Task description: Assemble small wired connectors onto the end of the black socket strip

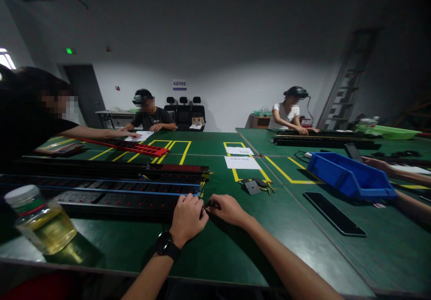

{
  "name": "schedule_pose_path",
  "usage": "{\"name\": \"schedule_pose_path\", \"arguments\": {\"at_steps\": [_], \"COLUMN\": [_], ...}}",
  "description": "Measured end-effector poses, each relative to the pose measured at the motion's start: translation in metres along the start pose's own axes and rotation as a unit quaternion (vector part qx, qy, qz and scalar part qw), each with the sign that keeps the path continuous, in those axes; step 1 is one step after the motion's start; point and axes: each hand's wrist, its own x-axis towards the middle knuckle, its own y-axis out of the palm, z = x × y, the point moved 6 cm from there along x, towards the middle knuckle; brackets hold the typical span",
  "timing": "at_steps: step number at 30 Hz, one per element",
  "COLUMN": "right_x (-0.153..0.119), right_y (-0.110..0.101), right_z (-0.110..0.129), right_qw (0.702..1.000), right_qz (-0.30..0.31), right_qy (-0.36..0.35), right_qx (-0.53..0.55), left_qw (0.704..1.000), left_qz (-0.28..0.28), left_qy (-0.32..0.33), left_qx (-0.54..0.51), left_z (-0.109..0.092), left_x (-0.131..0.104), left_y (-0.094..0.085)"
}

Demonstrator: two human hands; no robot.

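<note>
My left hand (187, 218), with a black watch (167, 245) on its wrist, is closed over the near right end of a long black rail (134, 202) that has red dots along it. Close beside it, my right hand (228, 208) is pinched at the rail's end. A small dark piece shows between the two hands, too little of it to name. Blue strips (168, 188) run along the rail assembly, and thin yellow wires stick out at its right end. A small black square plate (252, 187) with wires lies beyond my right hand.
A bottle of yellow liquid (47, 221) stands at left. To the right are a phone-like black slab (333, 212) and a blue bin (350, 174), with another person's hands near it. Paper sheets (242, 162) and a red rail (144, 148) lie farther back. Several people work around the table.
</note>
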Motion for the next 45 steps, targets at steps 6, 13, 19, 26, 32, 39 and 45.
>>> {"name": "schedule_pose_path", "arguments": {"at_steps": [6,13,19,26,32,39,45], "right_x": [0.0000,0.0000,0.0003,-0.0004,-0.0001,-0.0004,-0.0007], "right_y": [0.0012,0.0013,0.0021,0.0008,0.0012,0.0006,0.0002], "right_z": [-0.0008,-0.0010,-0.0018,-0.0006,-0.0011,0.0001,0.0000], "right_qw": [1.000,1.000,1.000,1.000,1.000,1.000,1.000], "right_qz": [0.002,0.003,0.002,-0.001,0.000,0.000,-0.003], "right_qy": [0.003,0.006,0.003,0.002,0.000,0.003,0.002], "right_qx": [-0.008,-0.003,-0.002,-0.004,-0.004,-0.009,-0.003], "left_qw": [1.000,1.000,1.000,1.000,1.000,1.000,1.000], "left_qz": [-0.006,-0.002,-0.002,-0.012,-0.010,-0.005,-0.009], "left_qy": [-0.003,-0.003,-0.004,-0.004,-0.001,-0.003,-0.002], "left_qx": [-0.001,-0.003,-0.009,-0.014,-0.007,-0.001,-0.003], "left_z": [0.0007,0.0011,0.0016,0.0017,0.0011,0.0007,0.0006], "left_x": [0.0000,-0.0003,-0.0001,-0.0003,-0.0002,-0.0005,-0.0005], "left_y": [0.0021,0.0024,0.0027,0.0026,0.0023,0.0027,0.0025]}}
